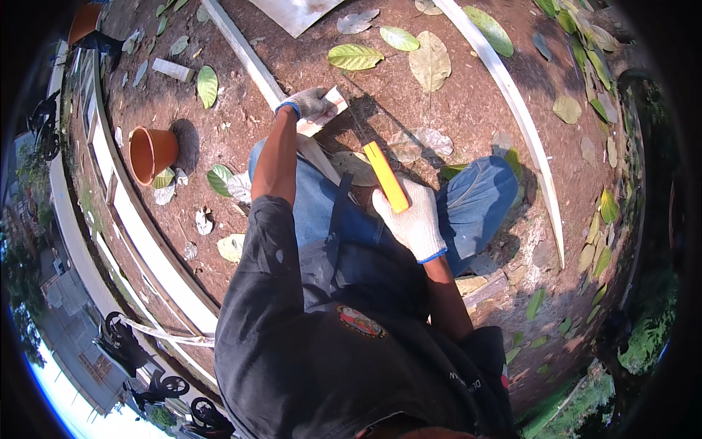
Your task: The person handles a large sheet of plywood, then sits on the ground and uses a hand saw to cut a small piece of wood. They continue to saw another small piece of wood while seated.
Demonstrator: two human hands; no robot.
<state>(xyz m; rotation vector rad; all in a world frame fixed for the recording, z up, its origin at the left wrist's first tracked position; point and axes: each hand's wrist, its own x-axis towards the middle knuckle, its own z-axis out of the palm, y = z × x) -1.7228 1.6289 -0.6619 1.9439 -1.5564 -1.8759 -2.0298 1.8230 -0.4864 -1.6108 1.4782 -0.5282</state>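
Step in hand, as we judge it: sawing a short pale board [329, 114]. It sits just short of twelve o'clock from the view's centre, over a long timber [248, 55]. Our left hand [310, 104] grips the board, gloved fingers closed on it. Our right hand [415, 223] is wrapped around the yellow handle of a saw [386, 176] pointing towards eleven o'clock. The blade shows thin and faint; we cannot tell whether it touches wood. Next move calls for a firm left hold and the blade squared to the board's edge.
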